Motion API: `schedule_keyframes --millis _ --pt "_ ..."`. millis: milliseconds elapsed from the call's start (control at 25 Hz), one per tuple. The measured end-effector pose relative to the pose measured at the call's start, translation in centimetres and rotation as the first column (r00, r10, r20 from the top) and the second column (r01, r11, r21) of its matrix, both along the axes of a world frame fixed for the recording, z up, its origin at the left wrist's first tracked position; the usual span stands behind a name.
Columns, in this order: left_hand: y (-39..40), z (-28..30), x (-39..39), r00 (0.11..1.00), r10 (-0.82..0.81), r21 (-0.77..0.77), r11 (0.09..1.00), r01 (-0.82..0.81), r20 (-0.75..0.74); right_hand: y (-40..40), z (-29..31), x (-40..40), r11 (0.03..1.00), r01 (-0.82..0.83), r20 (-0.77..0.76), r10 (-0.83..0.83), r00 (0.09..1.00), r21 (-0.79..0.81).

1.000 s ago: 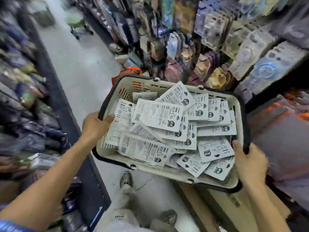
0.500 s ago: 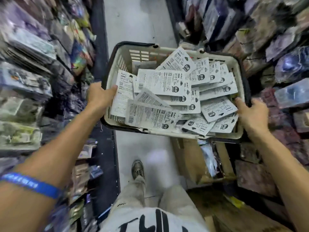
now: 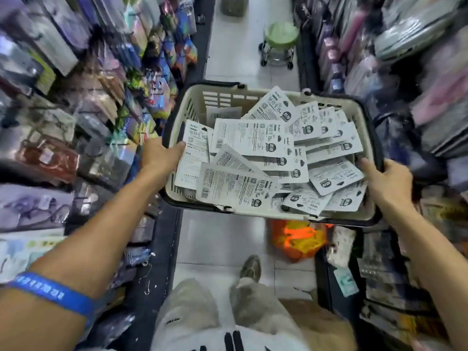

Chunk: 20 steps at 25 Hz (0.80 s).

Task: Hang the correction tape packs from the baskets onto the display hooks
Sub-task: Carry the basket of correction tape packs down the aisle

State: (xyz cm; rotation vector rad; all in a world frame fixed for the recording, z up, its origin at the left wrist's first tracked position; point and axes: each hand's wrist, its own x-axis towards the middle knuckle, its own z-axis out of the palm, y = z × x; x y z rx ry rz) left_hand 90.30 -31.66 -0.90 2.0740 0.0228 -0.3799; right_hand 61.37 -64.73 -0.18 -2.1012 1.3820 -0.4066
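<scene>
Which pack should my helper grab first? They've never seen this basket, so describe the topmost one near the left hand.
Find the cream basket with black handles held over the aisle floor. On the pile of white correction tape packs, look to the near-left part. The pack there lies uppermost, uncovered, barcode at its left end, larger-looking than its neighbours.

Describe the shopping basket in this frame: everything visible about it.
The basket is cream plastic with slotted walls and a dark rim and handles folded down along its edge. It is held in the air over the aisle floor, tilted slightly. The left hand grips its left rim, thumb inside against a pack; the right hand grips the right rim. Inside lies a loose heap of white correction tape packs, printed backs up, overlapping at many angles.
</scene>
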Motion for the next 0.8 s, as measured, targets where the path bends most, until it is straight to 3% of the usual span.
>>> schedule_keyframes --millis 280,600,800 --pt "-20.0 0.8 26.7 0.999 0.051 0.018 0.999 -0.052 0.003 -21.1 2.1 27.7 0.999 -0.033 0.004 0.033 0.999 0.005" --pt "-45.7 0.2 60.0 1.0 -0.013 0.01 1.0 0.013 0.011 -45.9 2.3 59.8 1.0 0.006 0.004 -0.006 1.0 0.024" --pt "-61.9 -2.4 79.2 1.0 0.024 0.031 0.999 -0.024 -0.001 -62.9 -0.6 80.0 0.997 -0.055 0.017 0.054 0.998 0.062"
